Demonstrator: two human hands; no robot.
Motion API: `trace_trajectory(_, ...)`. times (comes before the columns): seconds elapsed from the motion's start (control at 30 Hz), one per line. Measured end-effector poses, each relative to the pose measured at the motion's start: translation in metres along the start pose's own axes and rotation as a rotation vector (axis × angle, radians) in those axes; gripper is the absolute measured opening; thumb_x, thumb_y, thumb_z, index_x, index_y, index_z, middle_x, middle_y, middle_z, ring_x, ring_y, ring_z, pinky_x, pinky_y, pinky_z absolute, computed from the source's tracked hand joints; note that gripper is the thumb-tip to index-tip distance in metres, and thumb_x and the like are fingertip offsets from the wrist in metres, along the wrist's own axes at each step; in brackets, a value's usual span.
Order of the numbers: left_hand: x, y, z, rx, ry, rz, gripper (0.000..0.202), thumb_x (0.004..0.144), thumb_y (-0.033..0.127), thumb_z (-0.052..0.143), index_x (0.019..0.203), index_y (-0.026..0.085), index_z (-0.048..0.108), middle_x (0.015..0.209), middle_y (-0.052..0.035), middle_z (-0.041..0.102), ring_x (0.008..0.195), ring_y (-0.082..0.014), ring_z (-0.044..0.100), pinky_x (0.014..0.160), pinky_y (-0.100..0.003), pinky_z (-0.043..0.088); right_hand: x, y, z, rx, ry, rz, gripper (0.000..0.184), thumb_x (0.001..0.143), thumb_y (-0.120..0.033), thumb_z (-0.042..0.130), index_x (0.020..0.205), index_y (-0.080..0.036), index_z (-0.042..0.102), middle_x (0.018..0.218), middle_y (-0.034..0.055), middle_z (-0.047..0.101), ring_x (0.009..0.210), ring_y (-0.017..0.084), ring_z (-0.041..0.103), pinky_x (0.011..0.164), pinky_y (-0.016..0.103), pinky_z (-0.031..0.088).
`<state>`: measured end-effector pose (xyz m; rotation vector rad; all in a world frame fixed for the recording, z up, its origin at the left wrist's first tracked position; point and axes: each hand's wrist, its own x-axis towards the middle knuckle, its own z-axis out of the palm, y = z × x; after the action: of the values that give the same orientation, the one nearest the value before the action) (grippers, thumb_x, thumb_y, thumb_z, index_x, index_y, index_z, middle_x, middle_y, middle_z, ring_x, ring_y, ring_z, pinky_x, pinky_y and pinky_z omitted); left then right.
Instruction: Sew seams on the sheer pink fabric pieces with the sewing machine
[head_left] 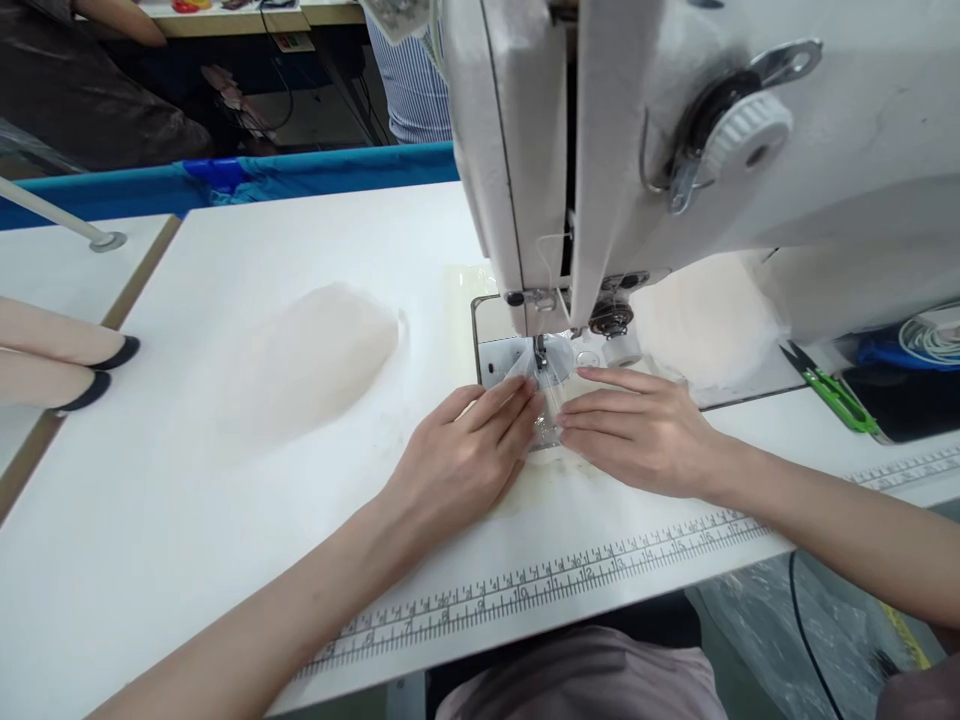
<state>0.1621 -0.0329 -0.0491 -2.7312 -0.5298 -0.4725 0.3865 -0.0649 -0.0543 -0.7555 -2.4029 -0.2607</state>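
A white sewing machine (540,180) fills the upper right, its presser foot (540,350) lowered close over the metal needle plate (499,360). A small piece of sheer white fabric (553,395) lies at the foot. My left hand (472,450) has its fingers closed together on the fabric's left edge, just in front of the foot. On the other side, my right hand (645,430) rests with fingers stretched out, their tips at the fabric's right edge. The fabric partly disappears behind my left fingers.
Pale sheer pieces lie left (322,360) and right (705,315) of the needle area. Green-handled thread snips (836,395) sit beside a dark flat object (900,400) and a coiled white cable (934,335). A printed ruler (517,595) follows the front edge. Two black-ended pale forms (60,335) jut in from the left.
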Motion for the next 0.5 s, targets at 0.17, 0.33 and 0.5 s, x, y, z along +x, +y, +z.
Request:
trace_trajectory(0.17, -0.0004, 0.0000, 0.0011, -0.010, -0.014, -0.006, 0.032, 0.093, 0.013, 0.045, 0.120, 0.004, 0.060, 0.120, -0.0146, 0.066, 0.115, -0.0252, 0.061, 0.084, -0.038, 0.052, -0.0005, -0.0005, -0.0002, -0.007, -0.011, 0.007, 0.017, 0.089, -0.011, 0.058, 0.078, -0.018, 0.069, 0.090, -0.0007, 0.076, 0.088, 0.012, 0.070, 0.104, 0.038, 0.050)
trace_trajectory(0.33, -0.0013, -0.0014, 0.0010, -0.052, -0.022, -0.020, 0.034, 0.093, 0.014, 0.047, 0.123, 0.006, 0.058, 0.122, -0.0150, 0.065, 0.117, -0.0259, 0.059, 0.086, -0.039, 0.051, 0.0004, -0.0005, -0.0015, 0.006, -0.014, 0.013, 0.017, 0.089, -0.011, 0.058, 0.079, -0.018, 0.069, 0.089, -0.0005, 0.076, 0.088, 0.013, 0.070, 0.103, 0.039, 0.051)
trace_trajectory(0.5, -0.0009, -0.0040, 0.0016, -0.063, -0.024, -0.025, 0.034, 0.093, 0.014, 0.046, 0.124, 0.008, 0.058, 0.124, -0.0148, 0.064, 0.117, -0.0266, 0.060, 0.085, -0.042, 0.051, 0.0009, 0.0010, -0.0002, -0.008, -0.008, 0.012, 0.016, 0.089, -0.011, 0.057, 0.081, -0.018, 0.069, 0.088, 0.0000, 0.076, 0.089, 0.014, 0.070, 0.102, 0.040, 0.052)
